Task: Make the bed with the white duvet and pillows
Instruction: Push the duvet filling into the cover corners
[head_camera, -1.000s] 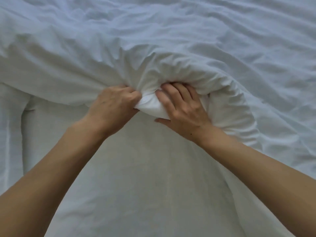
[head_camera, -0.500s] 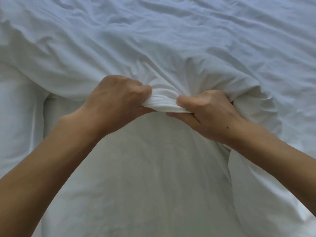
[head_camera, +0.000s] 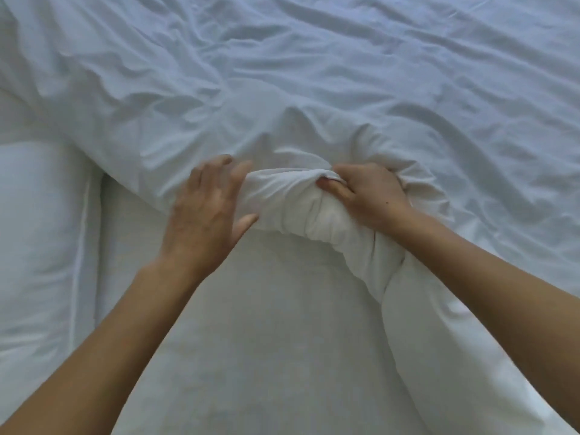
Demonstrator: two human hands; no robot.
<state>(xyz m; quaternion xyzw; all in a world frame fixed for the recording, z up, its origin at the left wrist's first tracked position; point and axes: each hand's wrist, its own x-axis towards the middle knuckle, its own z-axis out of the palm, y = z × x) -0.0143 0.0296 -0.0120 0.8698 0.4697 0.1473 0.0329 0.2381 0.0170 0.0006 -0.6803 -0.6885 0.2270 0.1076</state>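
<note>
A bunched fold of the white duvet (head_camera: 298, 202) is clenched in the right hand (head_camera: 365, 196), fingers curled tight round the cloth; the left hand (head_camera: 207, 211) is held slack with fingers spread, laid against the near edge of the same roll, nothing pinched in it; so the grip is one-handed only. The duvet is spread rumpled across the far part of the bed, its near edge rolled between the hands and trailing down under the right forearm; the bare sheet (head_camera: 266, 324) is exposed below; a pillow (head_camera: 40, 230) is seen at the left, just beside the duvet edge. Risks, as judged: if pulled from the right alone, the edge may be dragged askew and the left side left short; the wad may be kept twisted, so creases get locked in; the pillow may be buried if the edge is drawn over it.
</note>
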